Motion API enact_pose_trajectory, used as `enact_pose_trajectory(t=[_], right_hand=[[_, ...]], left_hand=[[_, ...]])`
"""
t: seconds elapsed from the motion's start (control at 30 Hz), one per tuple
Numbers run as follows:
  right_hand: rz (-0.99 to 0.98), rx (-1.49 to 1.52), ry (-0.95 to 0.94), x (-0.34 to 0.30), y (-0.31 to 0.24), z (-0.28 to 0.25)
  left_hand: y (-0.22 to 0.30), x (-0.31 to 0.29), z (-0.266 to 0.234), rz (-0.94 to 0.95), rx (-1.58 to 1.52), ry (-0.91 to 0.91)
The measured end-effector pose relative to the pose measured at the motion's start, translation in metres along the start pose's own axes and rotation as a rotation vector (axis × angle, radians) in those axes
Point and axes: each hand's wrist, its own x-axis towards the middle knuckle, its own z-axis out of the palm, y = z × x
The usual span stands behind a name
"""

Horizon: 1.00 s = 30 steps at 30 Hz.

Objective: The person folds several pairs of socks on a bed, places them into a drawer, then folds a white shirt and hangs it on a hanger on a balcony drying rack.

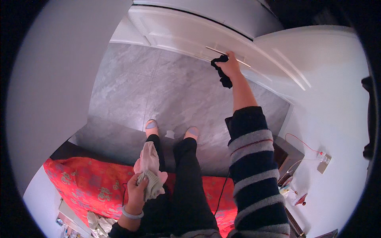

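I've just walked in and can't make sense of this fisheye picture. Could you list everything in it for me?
Wardrobe door: one, white, top centre, with a long pale handle.
Floor: grey stone-look tiles, centre.
Bedcover: one, red with pale pattern, lower left.
Wall socket: one, pale, on the right wall, red and white cables running to it.
Dark cloth: one, black, at the handle in the right hand.
Pale garments: a bundle, pinkish and grey-green, in the left hand.
Slippers: two, grey-blue, on the feet.
Left hand: wrist bangle, gripping the bundle.
Right hand: striped sleeve, raised to the door.
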Motion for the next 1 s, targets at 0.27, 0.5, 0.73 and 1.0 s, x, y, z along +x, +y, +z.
enact_pose_trajectory(t=[0.27, 0.5, 0.73, 1.0], right_hand=[[0.064, 0.087, 0.012, -0.077, 0.022, 0.038], [0.013, 0.416, 0.203, -0.166, 0.036, 0.013], [0.077, 0.519, 0.459, -0.232, 0.050, -0.034], [0.054, 0.531, 0.394, -0.255, 0.075, -0.084]], left_hand=[[0.001, 0.000, 0.002, 0.027, 0.032, 0.002], [0.022, -0.009, 0.029, 0.108, 0.108, -0.049], [0.059, 0.004, 0.095, 0.085, -0.179, -0.380], [0.070, 0.038, 0.200, -0.081, -0.432, -0.926]])
